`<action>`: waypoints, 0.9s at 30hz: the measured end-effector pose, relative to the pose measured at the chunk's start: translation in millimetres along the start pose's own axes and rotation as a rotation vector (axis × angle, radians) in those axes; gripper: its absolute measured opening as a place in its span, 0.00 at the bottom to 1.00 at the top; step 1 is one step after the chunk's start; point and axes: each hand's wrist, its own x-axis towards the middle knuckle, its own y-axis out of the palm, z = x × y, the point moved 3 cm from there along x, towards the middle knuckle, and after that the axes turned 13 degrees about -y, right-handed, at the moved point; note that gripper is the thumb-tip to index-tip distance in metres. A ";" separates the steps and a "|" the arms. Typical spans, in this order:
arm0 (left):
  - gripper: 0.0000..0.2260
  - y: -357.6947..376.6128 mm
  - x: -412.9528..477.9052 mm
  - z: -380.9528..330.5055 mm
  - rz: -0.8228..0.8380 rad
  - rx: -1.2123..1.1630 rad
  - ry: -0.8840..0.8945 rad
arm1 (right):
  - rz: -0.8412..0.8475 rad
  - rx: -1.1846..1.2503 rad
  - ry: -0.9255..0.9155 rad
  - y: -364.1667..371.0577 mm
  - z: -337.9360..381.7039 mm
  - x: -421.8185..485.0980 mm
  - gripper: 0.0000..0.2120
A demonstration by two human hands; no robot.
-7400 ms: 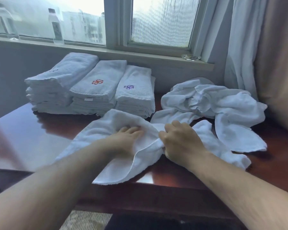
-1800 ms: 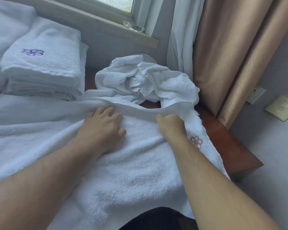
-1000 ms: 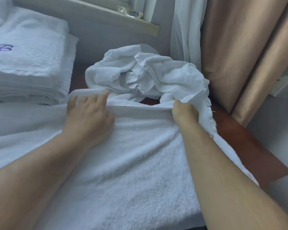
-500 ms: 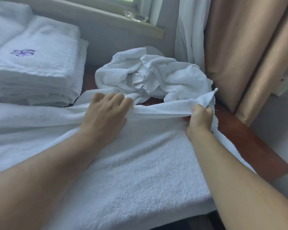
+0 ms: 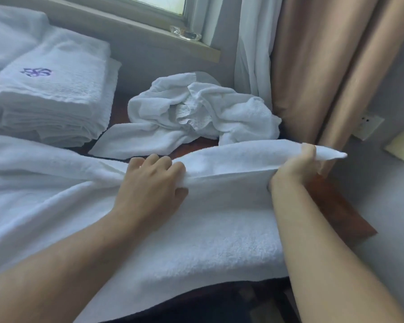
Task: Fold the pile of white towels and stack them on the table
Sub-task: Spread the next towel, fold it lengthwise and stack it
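the spread towel [image 5: 196, 229] lies flat across the near part of the table [image 5: 336, 210], covering most of its front and hanging over the near edge. its far edge is lifted off the surface into a raised fold that runs between the two hands. the left hand [image 5: 152, 185] lies over that fold near the middle of the towel, fingers curled over the raised cloth and thumb tucked under it. the right hand [image 5: 296, 166] grips the same edge at the towel's right end, fingers wrapped round the bunched cloth, whose corner pokes out past the fist to the right. just behind the fold sits the crumpled pile of towels [image 5: 201, 113], unfolded, resting on the table against the wall. to the left, a stack of folded towels [image 5: 54, 94] stands on the table, the top one bearing a purple flower mark [image 5: 36, 72]. a white curtain [image 5: 254, 54] and a tan drape [image 5: 317, 66] hang at the right, below a window sill [image 5: 149, 36] holding a small glass dish [image 5: 184, 33].
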 end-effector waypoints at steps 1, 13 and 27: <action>0.09 -1.4 1.3 -1.3 -0.008 -0.010 0.004 | -0.064 0.048 0.010 -12.3 3.9 -0.6 0.04; 0.10 -18.8 -17.6 -21.6 -0.007 -0.151 0.493 | -0.011 -0.322 -0.027 -66.8 -10.0 -2.2 0.21; 0.14 -18.8 -13.3 -19.5 0.113 -0.135 0.450 | 0.077 -0.616 -0.188 -95.8 -5.7 6.0 0.28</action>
